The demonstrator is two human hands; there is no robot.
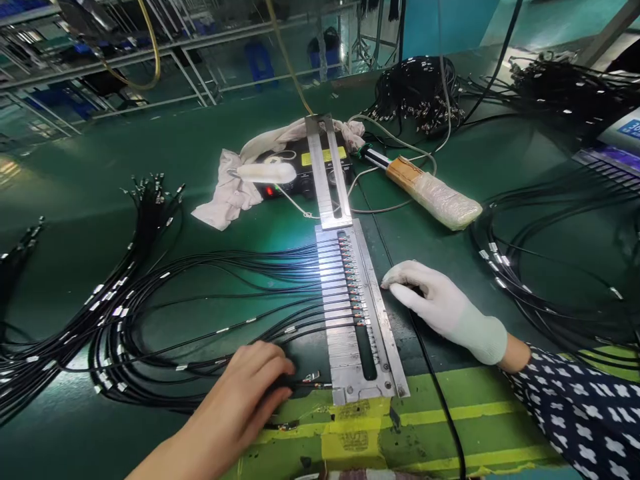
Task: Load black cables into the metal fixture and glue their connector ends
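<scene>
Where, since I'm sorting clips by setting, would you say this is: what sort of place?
Probably a cable-assembly workshop or factory: there is a pile of black cables, a slotted metal fixture with cable ends lined up in it, and metal racks in the background.

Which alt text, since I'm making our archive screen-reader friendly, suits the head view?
A bare left hand and a white-gloved right hand flank a slotted metal fixture holding a row of black cables. Cable ends lie beside the left hand, and cable bundles rest on the green table.

Black cables in slotted metal fixture
</scene>
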